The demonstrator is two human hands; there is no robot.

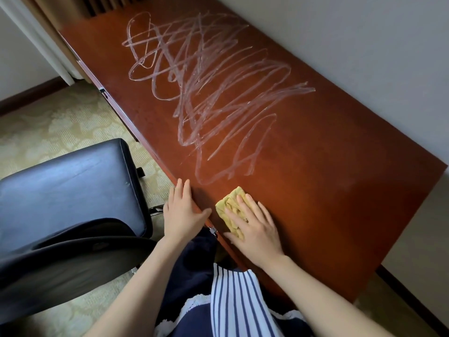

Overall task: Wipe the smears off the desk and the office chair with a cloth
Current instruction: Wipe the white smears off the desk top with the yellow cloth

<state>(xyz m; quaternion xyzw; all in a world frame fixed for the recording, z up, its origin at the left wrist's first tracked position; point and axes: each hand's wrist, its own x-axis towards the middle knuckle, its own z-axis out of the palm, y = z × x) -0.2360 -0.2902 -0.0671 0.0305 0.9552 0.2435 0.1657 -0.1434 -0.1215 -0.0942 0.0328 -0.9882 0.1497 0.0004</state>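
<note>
Head view, the only one:

- Desk: red-brown wood top, running from lower right up to upper left, with its long back edge against a pale wall.
- Smears: whitish looping scribbles over the middle and far part of the top. The nearest loop ends just beyond the cloth; I see a narrow strip of bare wood between them.
- Cloth: yellow, bunched up, lying on the near part of the desk close to the front edge.
- Right hand: palm down on the cloth, fingers straight and slightly spread, pressing rather than gripping. The cloth lies under the fingers and the front of the palm. It sticks out past the fingertips on the far side and past the index finger on the left. The heel of the hand and the wrist are over bare wood.
- Left hand: flat on the front edge of the desk, fingers straight and together, pointing away from the person. It holds nothing. The thumb is stretched toward the cloth, just short of it.
- Metal drawer fitting: on the desk front, below and between the two hands.
- Office chair: black padded seat, left of the desk, near the left hand and not touching it. Can't tell whether it's smeared; too much glare.
- Floor: pale patterned carpet.
- Bottom of frame: the person's blue-and-white striped garment.
</note>
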